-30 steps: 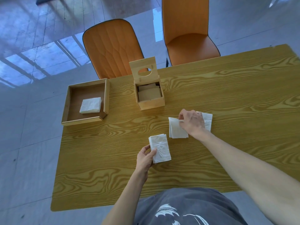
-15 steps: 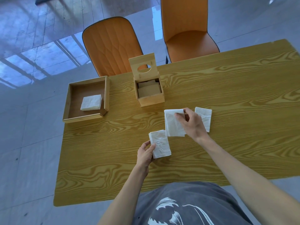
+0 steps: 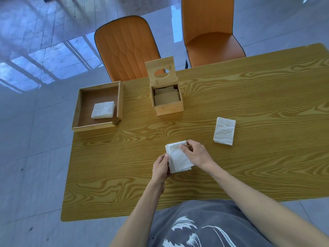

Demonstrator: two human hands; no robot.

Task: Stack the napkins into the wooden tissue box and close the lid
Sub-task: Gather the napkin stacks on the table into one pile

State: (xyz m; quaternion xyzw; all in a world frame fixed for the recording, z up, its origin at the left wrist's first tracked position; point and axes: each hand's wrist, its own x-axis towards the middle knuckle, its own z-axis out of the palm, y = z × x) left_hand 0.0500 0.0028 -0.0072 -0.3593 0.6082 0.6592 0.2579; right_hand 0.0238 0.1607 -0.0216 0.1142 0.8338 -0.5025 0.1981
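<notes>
both hands are working on a small pile of white napkins (image 3: 179, 158) that is lying on the wooden bench (image 3: 258, 97), near its front edge. the left hand (image 3: 161, 167) is pinching the pile's left edge, thumb on top and fingers curled beside it. the right hand (image 3: 196, 154) is pressing down on the pile's upper right part, with its fingertips (image 3: 183, 147) bent onto the top sheet. the sheets in the pile are not squared up; their edges are showing as offset layers along the left and lower sides. both hands are closed on this same pile and are sitting close together, not touching each other.

a single folded napkin (image 3: 224, 131) is lying flat on the bench to the right, well apart from the hands. the wooden tissue box (image 3: 168, 102) is standing farther back, behind the pile, with its lid (image 3: 161, 70) tipped up and open, the round hole in the lid facing the camera. inside the box, tan flat pieces are showing; what they are cannot be told. to the left of the box, a shallow wooden tray (image 3: 80, 106) is overhanging the bench's left edge, and another folded stack of napkins (image 3: 103, 110) is resting in it. two orange chairs (image 3: 128, 49) are standing beyond the far side.
</notes>
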